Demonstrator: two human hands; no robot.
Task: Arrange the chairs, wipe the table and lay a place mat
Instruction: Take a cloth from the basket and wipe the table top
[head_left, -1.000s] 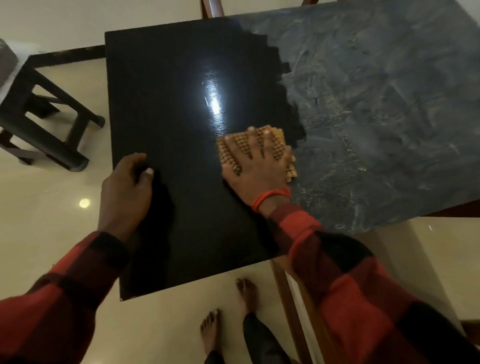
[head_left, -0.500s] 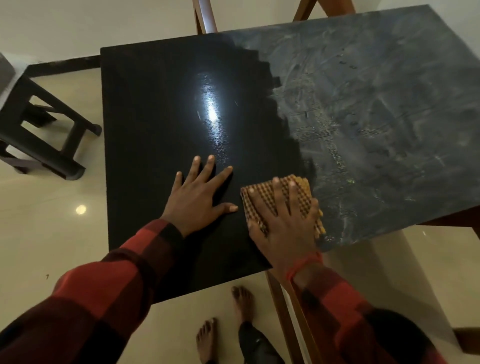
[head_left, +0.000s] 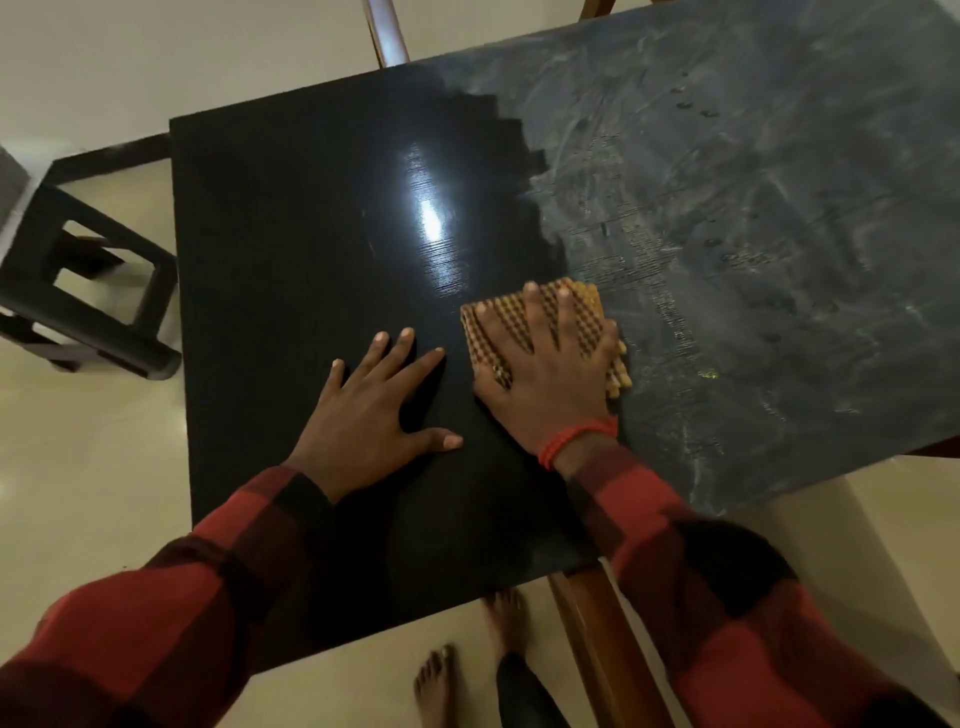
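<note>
Head view: right hand (head_left: 545, 374) presses flat, fingers spread, on the checked cloth (head_left: 582, 317) to wipe; left hand (head_left: 374, 410), just beside, lies open, steadying against the surface (head_left: 291, 249).

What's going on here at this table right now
A person is wiping a dark table. Their right hand presses flat on a folded checked cloth, which sits where the glossy black part of the top meets the smeared, dusty grey part. Their left hand lies flat on the glossy part beside it. A dark stool stands on the floor to the left. No place mat is in view.
</note>
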